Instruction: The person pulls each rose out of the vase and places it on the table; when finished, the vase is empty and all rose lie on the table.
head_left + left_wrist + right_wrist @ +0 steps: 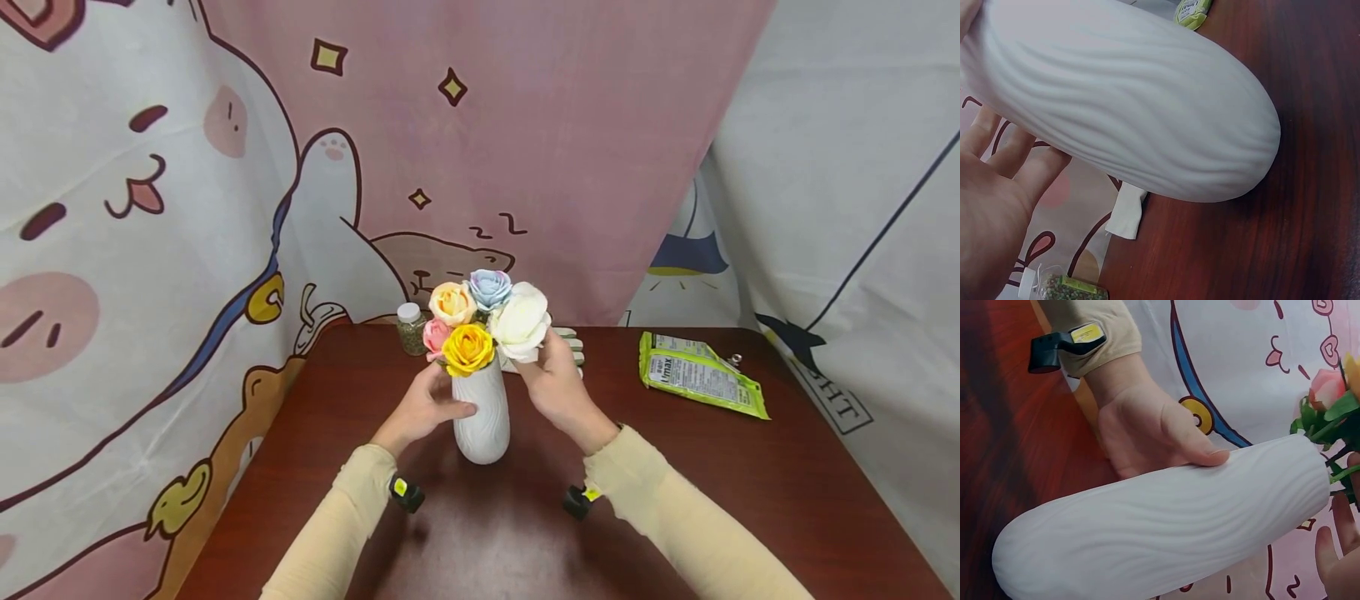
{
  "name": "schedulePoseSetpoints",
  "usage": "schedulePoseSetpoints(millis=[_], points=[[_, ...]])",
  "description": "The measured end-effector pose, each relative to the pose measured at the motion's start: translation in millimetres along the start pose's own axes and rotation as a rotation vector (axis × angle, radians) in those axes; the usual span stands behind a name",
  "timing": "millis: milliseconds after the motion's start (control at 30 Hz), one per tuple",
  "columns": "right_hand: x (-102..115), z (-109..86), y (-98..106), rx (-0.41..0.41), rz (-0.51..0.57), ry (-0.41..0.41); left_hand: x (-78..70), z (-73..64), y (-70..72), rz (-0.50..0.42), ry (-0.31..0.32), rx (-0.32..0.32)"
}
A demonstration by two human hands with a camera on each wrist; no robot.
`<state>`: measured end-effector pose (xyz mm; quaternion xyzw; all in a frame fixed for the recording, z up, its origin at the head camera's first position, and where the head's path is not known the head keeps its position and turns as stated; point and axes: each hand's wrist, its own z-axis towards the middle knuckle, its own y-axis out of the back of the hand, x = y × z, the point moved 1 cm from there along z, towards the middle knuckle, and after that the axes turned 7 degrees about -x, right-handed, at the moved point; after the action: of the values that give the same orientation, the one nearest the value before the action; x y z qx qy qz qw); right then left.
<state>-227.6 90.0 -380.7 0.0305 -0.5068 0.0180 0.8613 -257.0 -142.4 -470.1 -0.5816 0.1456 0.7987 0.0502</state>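
Observation:
A white vase [482, 417] with a wavy ribbed surface stands on the table, holding several artificial roses. My left hand [427, 404] grips its upper side, thumb across the front and fingers behind, as the left wrist view also shows. At the mouth, my right hand [558, 383] touches the underside of the large white rose [519, 321]; its fingertips are partly hidden there. The right wrist view shows some of its fingers spread beside the green stems [1341, 475]. Yellow [468, 350], peach [452, 303], pink [436, 337] and blue [490, 289] roses cluster on the left.
Behind the vase to the left stands a white-capped jar [411, 332] of green bits. A pale cloth item with finger-like ends [572, 343] lies behind my right hand. On the right lies a bright green packet [701, 375]. Printed curtain [562, 167] borders the dark red table [675, 467].

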Motion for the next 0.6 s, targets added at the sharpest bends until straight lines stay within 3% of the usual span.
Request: schedulePoseSetpoints(millis=[200,400,600], points=[[3.6,1.7,1.5,-0.018,0.009,0.021,0.4,0.2,-0.6,0.006,0.025,-0.01],[6.5,3.8,2.7,-0.037,0.113,0.053,1.2,0.2,-0.9,-0.002,0.021,-0.018],[10.2,5.7,4.2,-0.048,0.158,-0.003,-0.1,-0.7,-0.9,-0.005,0.018,-0.016]])
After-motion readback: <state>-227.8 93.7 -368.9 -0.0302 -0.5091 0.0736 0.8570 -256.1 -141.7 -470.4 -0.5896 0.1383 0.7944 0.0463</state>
